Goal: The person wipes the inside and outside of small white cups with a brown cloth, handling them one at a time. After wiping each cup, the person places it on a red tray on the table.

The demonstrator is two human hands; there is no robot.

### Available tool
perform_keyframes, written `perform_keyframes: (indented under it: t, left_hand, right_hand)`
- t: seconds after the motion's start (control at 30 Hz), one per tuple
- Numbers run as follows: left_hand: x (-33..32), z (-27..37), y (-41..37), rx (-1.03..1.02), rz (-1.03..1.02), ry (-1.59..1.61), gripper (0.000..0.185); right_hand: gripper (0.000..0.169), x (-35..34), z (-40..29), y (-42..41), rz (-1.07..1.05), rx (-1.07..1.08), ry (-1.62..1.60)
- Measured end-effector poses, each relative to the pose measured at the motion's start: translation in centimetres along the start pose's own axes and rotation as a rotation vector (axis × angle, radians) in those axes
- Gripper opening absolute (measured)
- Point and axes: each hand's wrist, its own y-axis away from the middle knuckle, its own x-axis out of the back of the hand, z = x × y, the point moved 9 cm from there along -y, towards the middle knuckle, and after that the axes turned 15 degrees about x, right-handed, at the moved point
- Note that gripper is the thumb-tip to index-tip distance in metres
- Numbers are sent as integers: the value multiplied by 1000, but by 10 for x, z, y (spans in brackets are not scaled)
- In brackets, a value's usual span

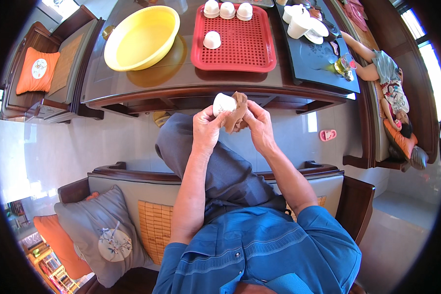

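Observation:
My left hand [207, 126] grips a small white cup [223, 104] by its side, over the gap between my knees and the table. A brown cloth [236, 115] lies bunched against the cup, and my right hand [259, 123] pinches its other side. Beyond my hands stands a red perforated plastic tray [235, 67] on the table. One white cup [212, 40] sits alone on the tray; several more white cups [227, 11] stand in a row at its far edge. Whether the cloth reaches inside the held cup is hidden.
A yellow plastic basin [114, 58] stands on the dark wooden table [150, 82], left of the tray. To the right, a dark tea board [305, 66] holds white cups and a glass cup [343, 66] with yellowish liquid. Another person [389, 84] lies on the bench at right.

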Motion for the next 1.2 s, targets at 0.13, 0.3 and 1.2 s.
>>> perform_keyframes:
  t: [0.13, 0.3, 1.2]
  left_hand:
    - [2, -15, -5, 121, -104, 101, 28]
    - [-3, -18, -6, 172, -179, 162, 29]
    - [-33, 40, 31, -606, 105, -758, 27]
  right_hand:
    - [32, 5, -4, -2, 27, 90, 40]
    - [31, -1, -14, -3, -29, 72, 31]
    - [31, -2, -7, -16, -1, -157, -27]
